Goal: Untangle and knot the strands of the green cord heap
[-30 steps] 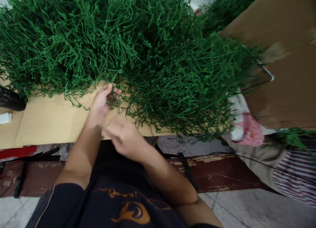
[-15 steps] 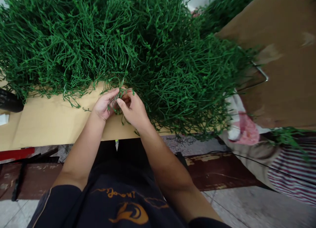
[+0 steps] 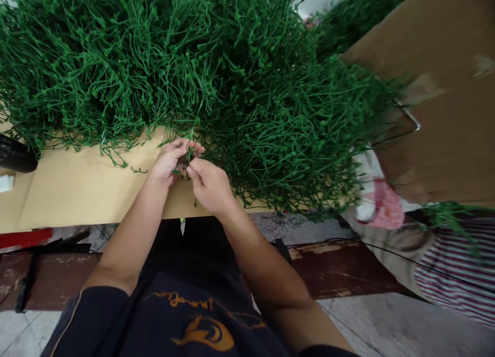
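A big heap of thin green stems (image 3: 185,73) with small knobbed tips, plastic by the look of them, covers the far side of the tan board (image 3: 85,187). At the heap's near edge my left hand (image 3: 167,163) pinches a green stem (image 3: 190,155) between curled fingers. My right hand (image 3: 212,185), closed with thumb against index finger, grips the same piece just below and to the right. Part of the stem is hidden by the fingers. One short loose stem (image 3: 139,170) lies on the board left of my hands.
A brown cardboard sheet (image 3: 444,99) and a bent metal wire (image 3: 410,114) stand at the right. Below them are a pink-and-white cloth (image 3: 382,207) and a person's striped garment (image 3: 456,264). A dark cylinder (image 3: 15,155) lies far left. A pointed blade (image 3: 182,227) shows below the board's edge.
My right hand has closed more tightly and moved slightly down. My left fingers have drawn together around the stem. The view has shifted a little.
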### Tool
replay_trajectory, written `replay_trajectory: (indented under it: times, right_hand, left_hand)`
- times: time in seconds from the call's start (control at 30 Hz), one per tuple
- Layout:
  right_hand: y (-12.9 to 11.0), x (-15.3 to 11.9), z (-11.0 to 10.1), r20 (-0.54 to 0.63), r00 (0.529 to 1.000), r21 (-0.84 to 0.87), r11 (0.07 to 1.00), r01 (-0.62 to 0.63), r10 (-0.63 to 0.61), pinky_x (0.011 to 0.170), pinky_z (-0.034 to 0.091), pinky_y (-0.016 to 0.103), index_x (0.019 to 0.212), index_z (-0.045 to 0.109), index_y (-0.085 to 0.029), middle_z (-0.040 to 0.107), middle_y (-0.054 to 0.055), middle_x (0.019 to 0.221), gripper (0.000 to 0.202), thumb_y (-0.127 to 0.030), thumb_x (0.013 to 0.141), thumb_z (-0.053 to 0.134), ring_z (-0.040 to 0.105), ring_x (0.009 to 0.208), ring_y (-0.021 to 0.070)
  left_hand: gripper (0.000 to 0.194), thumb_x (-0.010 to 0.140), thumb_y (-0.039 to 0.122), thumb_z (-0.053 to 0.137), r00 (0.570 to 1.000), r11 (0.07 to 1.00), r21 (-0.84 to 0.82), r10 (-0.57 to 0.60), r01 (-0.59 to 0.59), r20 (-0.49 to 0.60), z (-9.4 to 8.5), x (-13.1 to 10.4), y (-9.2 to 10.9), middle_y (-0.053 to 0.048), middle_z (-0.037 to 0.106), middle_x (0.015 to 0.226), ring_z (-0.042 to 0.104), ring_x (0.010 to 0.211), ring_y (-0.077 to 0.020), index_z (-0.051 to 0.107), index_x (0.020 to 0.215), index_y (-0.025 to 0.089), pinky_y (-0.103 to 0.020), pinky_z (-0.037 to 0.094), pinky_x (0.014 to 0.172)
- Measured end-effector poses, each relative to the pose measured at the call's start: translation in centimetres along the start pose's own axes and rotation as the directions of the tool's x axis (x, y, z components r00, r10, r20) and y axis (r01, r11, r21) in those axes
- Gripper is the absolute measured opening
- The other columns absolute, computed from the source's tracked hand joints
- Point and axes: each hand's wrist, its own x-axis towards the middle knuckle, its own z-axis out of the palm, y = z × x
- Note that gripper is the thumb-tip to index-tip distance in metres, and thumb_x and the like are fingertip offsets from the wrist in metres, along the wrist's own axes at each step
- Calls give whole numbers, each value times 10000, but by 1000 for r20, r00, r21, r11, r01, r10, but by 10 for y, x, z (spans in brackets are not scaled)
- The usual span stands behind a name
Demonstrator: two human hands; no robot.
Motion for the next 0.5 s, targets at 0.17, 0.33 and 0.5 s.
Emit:
replay_trajectory:
  times: [0.17,0.33,0.5]
  right_hand:
    - [-12,-25,-2,39,995,32,995,91,-92,611,331,271,628,358,-205,490,36,646,199,-188,825,341,422,638,148]
    - [-47,-53,-3,161,782,258,791,555,-602,630,363,238,676,483,-187,513,9,641,196,-32,732,377,428,661,126]
    - [-18,-18,-27,-190,971,62,985,159,-145,619,343,271,638,370,-200,424,2,624,232,-218,869,373,406,628,127]
  left_hand:
    - [235,863,107,445,995,1000,-26,-12,10,-104,0,5,1,21,591,555,582,503,-62,473,632,139,-175,427,515]
    - [233,903,288,409,983,992,-96,62,-79,-172,-17,8,20,23,612,616,597,533,-62,507,732,163,-173,463,534]
    - [166,871,241,459,990,977,-180,-94,112,109,-14,-3,15,-62,696,911,653,989,-168,575,827,132,-301,516,854]
